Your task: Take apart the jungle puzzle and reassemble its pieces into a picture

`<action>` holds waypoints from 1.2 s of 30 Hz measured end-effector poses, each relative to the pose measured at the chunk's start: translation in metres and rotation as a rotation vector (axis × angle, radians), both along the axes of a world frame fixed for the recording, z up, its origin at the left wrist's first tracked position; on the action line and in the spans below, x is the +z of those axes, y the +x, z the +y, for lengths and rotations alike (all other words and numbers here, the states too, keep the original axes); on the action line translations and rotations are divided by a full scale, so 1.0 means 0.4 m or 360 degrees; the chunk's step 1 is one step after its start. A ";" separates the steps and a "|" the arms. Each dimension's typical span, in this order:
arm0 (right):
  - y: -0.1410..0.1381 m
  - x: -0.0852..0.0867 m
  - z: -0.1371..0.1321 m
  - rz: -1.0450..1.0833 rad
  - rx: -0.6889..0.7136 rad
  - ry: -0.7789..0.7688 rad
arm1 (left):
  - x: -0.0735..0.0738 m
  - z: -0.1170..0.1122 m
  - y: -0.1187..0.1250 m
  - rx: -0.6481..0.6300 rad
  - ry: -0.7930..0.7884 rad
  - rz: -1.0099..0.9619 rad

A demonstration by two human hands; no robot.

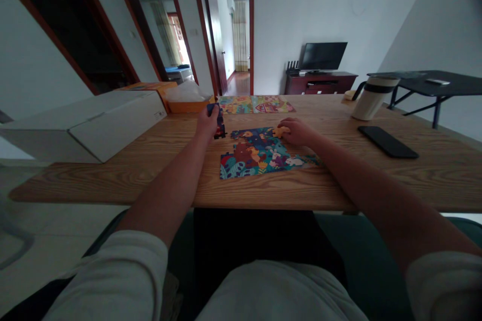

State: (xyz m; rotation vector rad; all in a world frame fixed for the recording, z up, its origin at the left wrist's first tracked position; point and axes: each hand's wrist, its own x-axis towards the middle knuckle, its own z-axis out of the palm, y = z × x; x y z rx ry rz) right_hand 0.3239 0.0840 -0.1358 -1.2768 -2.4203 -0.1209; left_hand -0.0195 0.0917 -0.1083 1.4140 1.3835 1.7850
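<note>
White walls point(301, 5), dark-red doorframes point(251, 20), TV cabinet point(320, 83)

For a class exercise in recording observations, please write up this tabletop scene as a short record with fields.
Left hand: holds a dark blue jigsaw piece
Right hand: touches a yellow jigsaw piece
Between the hands: partly assembled jigsaw puzzle
Surface: wooden table
Beyond the puzzle: two colourful picture sheets
Right side: black smartphone; cream travel mug
Left side: white cardboard box
</note>
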 end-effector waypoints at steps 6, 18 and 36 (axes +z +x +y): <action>-0.060 0.031 -0.034 0.0578 0.0156 -0.0162 | 0.043 -0.055 0.082 -0.0535 0.0042 -0.0276; -0.209 0.053 -0.162 0.0292 0.0630 -0.0561 | 0.029 -0.102 0.143 -0.0689 -0.0061 0.0391; -0.225 0.091 -0.230 0.0106 0.0620 -0.0820 | 0.012 -0.085 0.098 -0.0706 -0.0105 0.1430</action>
